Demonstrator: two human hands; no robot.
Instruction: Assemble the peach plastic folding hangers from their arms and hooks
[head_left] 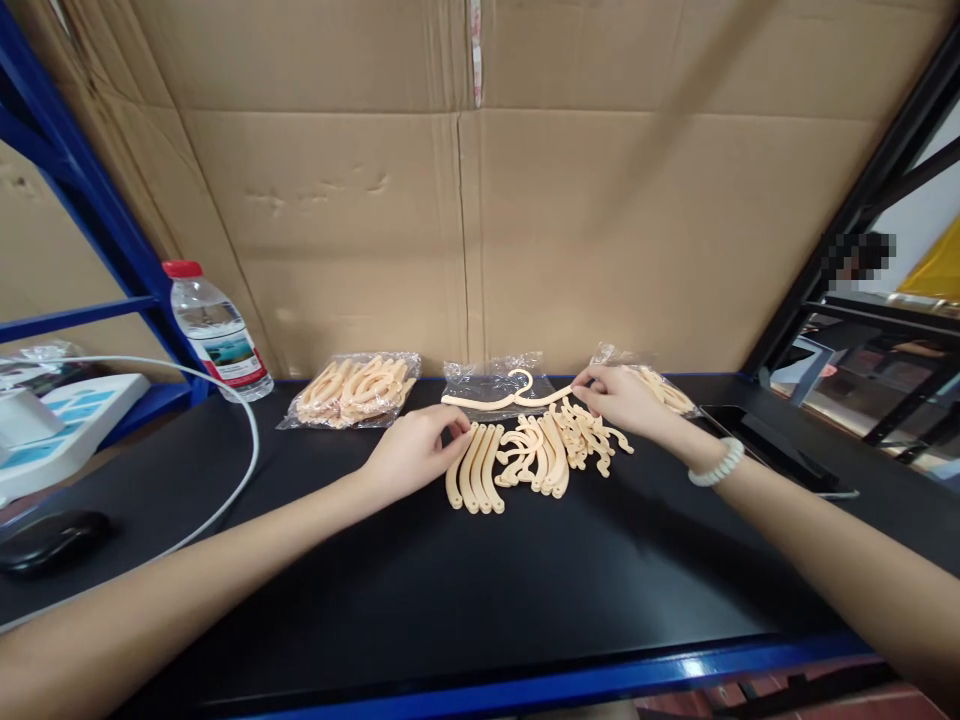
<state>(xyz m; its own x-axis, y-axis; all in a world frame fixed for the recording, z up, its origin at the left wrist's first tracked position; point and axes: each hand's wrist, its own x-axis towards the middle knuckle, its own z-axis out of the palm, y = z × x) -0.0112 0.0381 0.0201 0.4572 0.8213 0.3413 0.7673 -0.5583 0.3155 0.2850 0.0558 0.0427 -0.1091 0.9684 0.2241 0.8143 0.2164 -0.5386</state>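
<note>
A beige hanger (486,404) with a curled hook lies at the back of the black table, on or in front of a clear plastic bag (465,375). My right hand (621,398) has its fingertips closed at the right end of that hanger. Below it, several curved beige arm pieces (475,470) lie side by side in a row. My left hand (416,448) is pinched at the top of the leftmost one. To the right of the row sit loose hook-shaped pieces (522,448), more curved arms (553,462) and a heap of small S-shaped pieces (589,437).
Bags of beige pieces stand at the back left (352,390) and, partly behind my right hand, at right (664,390). At left are a water bottle (225,335), power strip (67,430), white cable (255,430) and black mouse (52,540). A dark tray (772,450) lies right; cardboard (337,230) rises behind.
</note>
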